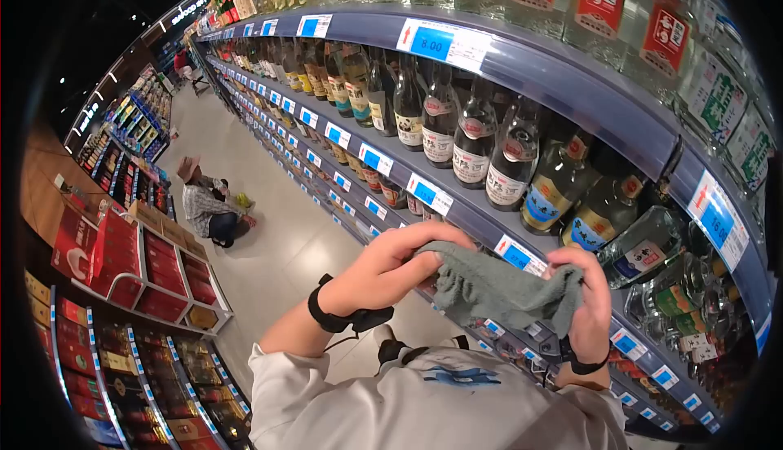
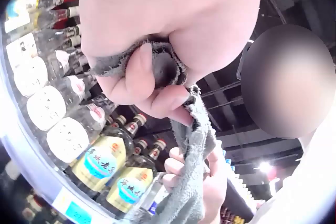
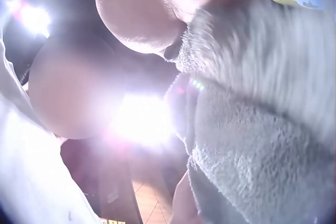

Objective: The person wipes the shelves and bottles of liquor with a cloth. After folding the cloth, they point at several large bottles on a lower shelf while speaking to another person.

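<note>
A grey-green cloth (image 1: 506, 288) hangs stretched between both hands in front of the chest. My left hand (image 1: 400, 261) grips its left end, and in the left wrist view the fingers (image 2: 140, 71) curl into bunched fabric. On the other side my right hand (image 1: 594, 303) holds the right end, thumb and fingers at its upper corner. The cloth (image 3: 257, 150) fills much of the right wrist view, fuzzy-surfaced and folded, hiding most of that hand's fingers. Just beyond the hands, dark bottles with white labels (image 1: 471, 152) stand on a shelf.
Curved shelf edges with price tags (image 1: 432, 193) run close ahead and to the right. Clear bottles with red labels (image 1: 603, 2) line the upper shelf. A person in a hat (image 1: 208, 205) crouches in the aisle at left, near a rack of red boxes (image 1: 155, 262).
</note>
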